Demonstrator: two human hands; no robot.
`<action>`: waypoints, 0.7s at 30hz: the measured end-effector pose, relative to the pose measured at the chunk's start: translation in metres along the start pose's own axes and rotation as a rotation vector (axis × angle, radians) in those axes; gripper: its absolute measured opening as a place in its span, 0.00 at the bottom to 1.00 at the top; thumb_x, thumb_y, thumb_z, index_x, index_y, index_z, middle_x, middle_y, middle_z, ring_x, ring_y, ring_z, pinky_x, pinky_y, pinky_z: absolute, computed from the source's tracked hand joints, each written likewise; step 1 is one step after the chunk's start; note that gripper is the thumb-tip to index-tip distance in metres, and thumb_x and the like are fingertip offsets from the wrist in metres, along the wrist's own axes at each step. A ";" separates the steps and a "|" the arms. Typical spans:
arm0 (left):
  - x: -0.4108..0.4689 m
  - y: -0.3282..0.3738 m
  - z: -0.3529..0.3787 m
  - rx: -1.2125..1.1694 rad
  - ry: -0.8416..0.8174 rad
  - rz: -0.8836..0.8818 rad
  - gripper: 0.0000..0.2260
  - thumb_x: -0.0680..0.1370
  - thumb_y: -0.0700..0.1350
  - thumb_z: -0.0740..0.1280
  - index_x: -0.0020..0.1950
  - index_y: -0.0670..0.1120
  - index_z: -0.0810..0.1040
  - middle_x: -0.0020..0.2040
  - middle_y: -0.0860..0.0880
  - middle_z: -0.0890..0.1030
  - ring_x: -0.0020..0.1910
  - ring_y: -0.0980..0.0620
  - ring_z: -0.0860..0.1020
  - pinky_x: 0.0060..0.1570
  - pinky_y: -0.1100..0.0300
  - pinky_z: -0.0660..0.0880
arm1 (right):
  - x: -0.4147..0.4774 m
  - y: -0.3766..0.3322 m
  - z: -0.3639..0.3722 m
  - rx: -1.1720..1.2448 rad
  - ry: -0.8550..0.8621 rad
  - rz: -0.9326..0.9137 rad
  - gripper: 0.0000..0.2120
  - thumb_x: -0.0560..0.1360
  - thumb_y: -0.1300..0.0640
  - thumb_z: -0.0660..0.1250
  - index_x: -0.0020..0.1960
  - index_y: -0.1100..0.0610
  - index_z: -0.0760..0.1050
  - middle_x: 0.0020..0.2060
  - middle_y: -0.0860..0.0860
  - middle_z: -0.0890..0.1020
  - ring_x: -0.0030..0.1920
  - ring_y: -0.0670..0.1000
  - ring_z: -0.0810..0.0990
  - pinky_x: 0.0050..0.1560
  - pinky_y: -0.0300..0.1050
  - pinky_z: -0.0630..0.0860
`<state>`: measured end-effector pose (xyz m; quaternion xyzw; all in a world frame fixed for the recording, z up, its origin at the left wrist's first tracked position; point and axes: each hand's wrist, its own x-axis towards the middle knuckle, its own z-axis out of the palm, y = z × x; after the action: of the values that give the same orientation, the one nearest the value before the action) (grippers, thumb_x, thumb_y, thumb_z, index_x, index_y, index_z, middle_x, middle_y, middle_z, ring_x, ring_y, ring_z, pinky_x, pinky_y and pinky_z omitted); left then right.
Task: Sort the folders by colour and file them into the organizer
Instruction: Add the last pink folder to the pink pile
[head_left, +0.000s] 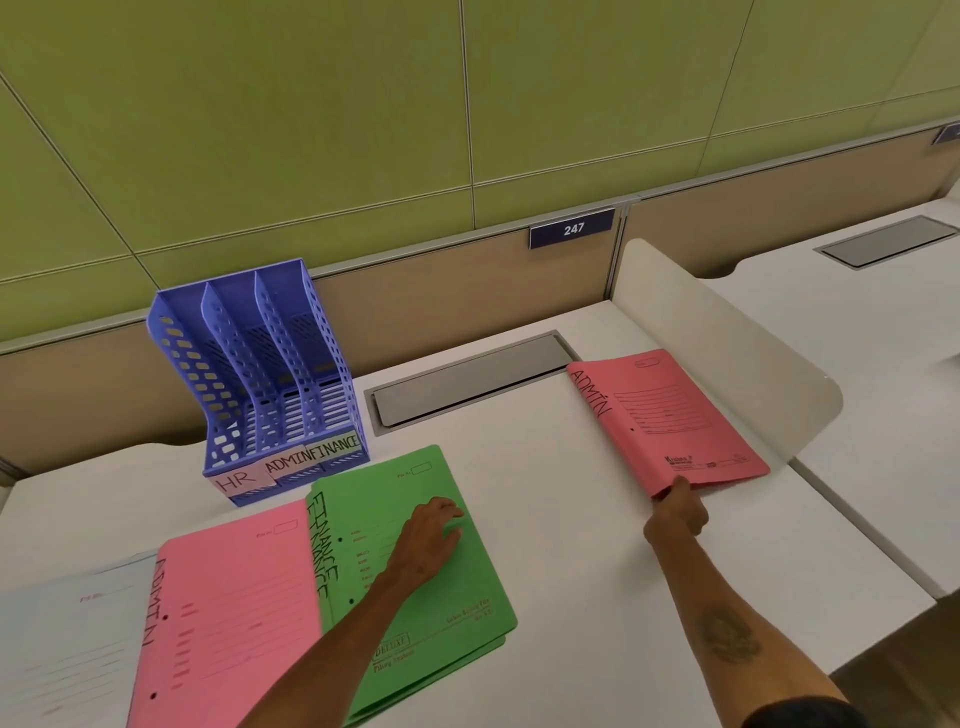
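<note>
The right hand (675, 512) pinches the near corner of the right pink folder (670, 415), marked ADMIN, fingers curled tight on its edge. That folder sits right of centre, its far side just beside the white divider (727, 353). The left hand (431, 535) rests flat on the green folders (467, 587), fingers spread and gripping nothing. The greens overlap the left pink folder (234, 597), which overlaps a pale folder (67, 634) at lower left. Bare desk (571, 545) lies between the two hands. The organizer (260, 374), labelled HR, ADMIN and FINANCE, stands upper left, just behind the greens.
</note>
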<state>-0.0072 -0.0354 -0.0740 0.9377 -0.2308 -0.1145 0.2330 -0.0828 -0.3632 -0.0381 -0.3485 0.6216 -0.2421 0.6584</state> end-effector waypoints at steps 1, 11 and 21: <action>0.001 0.000 -0.001 0.001 0.001 0.000 0.16 0.81 0.45 0.63 0.68 0.47 0.75 0.69 0.51 0.71 0.68 0.52 0.68 0.69 0.59 0.65 | 0.000 -0.002 0.000 0.041 -0.008 0.006 0.20 0.77 0.56 0.66 0.66 0.65 0.74 0.57 0.59 0.80 0.58 0.57 0.80 0.61 0.52 0.79; 0.002 0.002 -0.005 -0.007 -0.012 -0.036 0.15 0.81 0.46 0.63 0.68 0.47 0.74 0.68 0.51 0.72 0.67 0.52 0.68 0.70 0.58 0.65 | -0.007 -0.001 -0.003 0.267 -0.689 0.203 0.08 0.80 0.68 0.56 0.55 0.59 0.70 0.48 0.56 0.76 0.48 0.55 0.77 0.58 0.50 0.77; -0.002 0.008 -0.013 -0.271 0.018 -0.141 0.16 0.80 0.44 0.65 0.68 0.45 0.74 0.67 0.49 0.75 0.65 0.50 0.73 0.68 0.54 0.69 | -0.037 0.028 0.003 0.268 -0.887 0.264 0.16 0.78 0.73 0.52 0.58 0.57 0.68 0.51 0.57 0.78 0.52 0.58 0.78 0.51 0.55 0.80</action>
<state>-0.0076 -0.0357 -0.0583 0.9126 -0.1446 -0.1525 0.3507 -0.0868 -0.3172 -0.0353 -0.2484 0.2829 -0.0624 0.9243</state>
